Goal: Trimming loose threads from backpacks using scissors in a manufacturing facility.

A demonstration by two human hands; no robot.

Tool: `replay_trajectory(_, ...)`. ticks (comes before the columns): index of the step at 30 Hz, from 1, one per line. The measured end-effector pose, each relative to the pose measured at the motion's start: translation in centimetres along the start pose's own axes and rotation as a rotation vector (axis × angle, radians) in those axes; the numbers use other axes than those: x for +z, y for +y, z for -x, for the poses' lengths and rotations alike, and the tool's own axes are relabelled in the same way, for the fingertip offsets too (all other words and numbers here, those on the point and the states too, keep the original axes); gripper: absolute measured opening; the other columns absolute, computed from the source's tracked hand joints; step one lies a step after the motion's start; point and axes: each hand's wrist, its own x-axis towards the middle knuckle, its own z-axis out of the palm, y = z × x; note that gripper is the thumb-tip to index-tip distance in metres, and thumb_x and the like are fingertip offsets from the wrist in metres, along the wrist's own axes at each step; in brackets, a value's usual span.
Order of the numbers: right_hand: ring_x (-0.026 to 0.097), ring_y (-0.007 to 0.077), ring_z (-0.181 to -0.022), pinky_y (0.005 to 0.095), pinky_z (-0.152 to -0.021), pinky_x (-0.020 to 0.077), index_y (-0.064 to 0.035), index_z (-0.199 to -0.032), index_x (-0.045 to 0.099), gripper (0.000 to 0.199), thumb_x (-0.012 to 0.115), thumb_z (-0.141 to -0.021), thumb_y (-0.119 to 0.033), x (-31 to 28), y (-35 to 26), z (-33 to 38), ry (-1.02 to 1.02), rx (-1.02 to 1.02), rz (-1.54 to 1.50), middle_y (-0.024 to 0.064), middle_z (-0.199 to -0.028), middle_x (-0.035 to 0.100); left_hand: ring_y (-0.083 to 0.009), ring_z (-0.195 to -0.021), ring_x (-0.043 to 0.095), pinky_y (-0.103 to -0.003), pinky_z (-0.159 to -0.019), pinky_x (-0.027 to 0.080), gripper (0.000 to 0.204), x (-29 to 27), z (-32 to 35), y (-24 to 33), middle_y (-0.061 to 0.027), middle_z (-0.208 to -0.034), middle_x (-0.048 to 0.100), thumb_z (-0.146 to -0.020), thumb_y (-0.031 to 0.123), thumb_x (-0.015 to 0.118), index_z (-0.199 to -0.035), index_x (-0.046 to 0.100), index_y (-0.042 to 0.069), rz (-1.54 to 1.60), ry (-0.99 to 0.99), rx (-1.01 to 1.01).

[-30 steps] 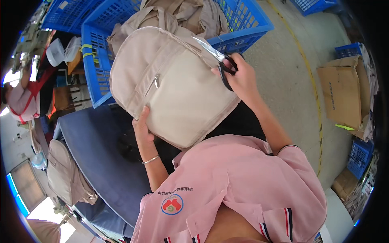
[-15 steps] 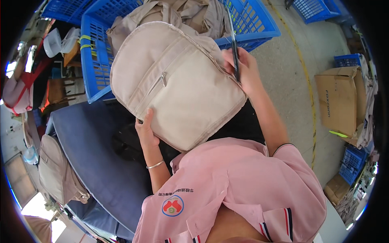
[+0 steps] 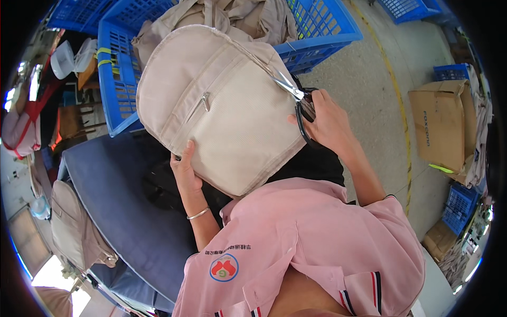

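A beige backpack (image 3: pixel 237 121) with a zipped front pocket lies tilted before me, its rounded end pointing away. My left hand (image 3: pixel 185 170) grips its lower left edge, thumb on top and the other fingers hidden beneath. On the pocket's seam hangs a metal zipper pull (image 3: pixel 205 102). In my right hand (image 3: pixel 328 122) is a pair of scissors (image 3: pixel 299 95) with black handles. Its blades are parted and lie at the backpack's right edge, pointing up and left. Whether they touch the fabric I cannot tell.
Beyond the backpack stands a blue plastic crate (image 3: pixel 330 39) heaped with more beige bags (image 3: pixel 248 18). A dark blue padded surface (image 3: pixel 116 195) is at my left, with another beige backpack (image 3: pixel 74 227) beside it. Right, across the floor, are a cardboard box (image 3: pixel 438 124) and a blue crate (image 3: pixel 458 207).
My right hand has turned the scissors from upright to slanting across the backpack's right edge, and the blades now show parted. The backpack has shifted slightly left, with my left hand still on it.
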Motion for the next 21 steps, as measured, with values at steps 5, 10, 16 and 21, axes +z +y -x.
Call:
replay_trajectory(5, 0.065, 0.0368, -0.084, 0.0459, -0.068, 0.0523, 0.0029, -0.097, 0.055, 0.070, 0.072, -0.079, -0.062, 0.4, -0.8, -1.0, 0.014, -0.026, 0.042, 0.0174, -0.093, 0.059, -0.0214, -0.107, 0.064, -0.034, -0.095, 0.050, 0.062, -0.4, -0.2, -0.1, -0.0107, -0.123, 0.065, -0.081, 0.019, 0.083, -0.132, 0.053, 0.000, -0.036, -0.018, -0.024)
replay_trajectory(10, 0.067, 0.0356, -0.070, 0.0444, -0.059, 0.0532, 0.0021, -0.090, 0.055, 0.067, 0.072, -0.079, -0.061, 1.1, -0.3, -1.1, 0.164, -0.103, 0.111, 0.0165, -0.083, 0.062, -0.0199, -0.106, 0.064, -0.034, -0.094, 0.050, 0.057, -0.2, -0.1, 0.1, -0.0100, -0.120, 0.066, -0.082, 0.016, 0.081, -0.129, 0.055, -0.001, -0.020, -0.006, -0.034)
replay_trajectory(16, 0.067, 0.0363, -0.070, 0.0445, -0.059, 0.0525, 0.0004, -0.087, 0.056, 0.064, 0.072, -0.079, -0.061, 0.9, 0.5, -1.6, 0.065, -0.027, 0.097, 0.0160, -0.081, 0.063, -0.0188, -0.105, 0.065, -0.033, -0.094, 0.050, 0.051, -0.2, -0.2, 0.0, -0.0095, -0.118, 0.067, -0.083, 0.014, 0.080, -0.126, 0.058, -0.002, -0.012, -0.005, -0.046)
replay_trajectory(21, 0.066, 0.0372, -0.076, 0.0452, -0.066, 0.0525, 0.0014, -0.092, 0.056, 0.067, 0.072, -0.078, -0.062, 0.2, 0.6, -1.1, 0.071, -0.040, 0.029, 0.0164, -0.086, 0.062, -0.0195, -0.105, 0.065, -0.033, -0.095, 0.049, 0.052, -0.3, -0.3, 0.0, -0.0102, -0.119, 0.067, -0.083, 0.014, 0.081, -0.127, 0.057, -0.002, -0.003, 0.003, -0.042)
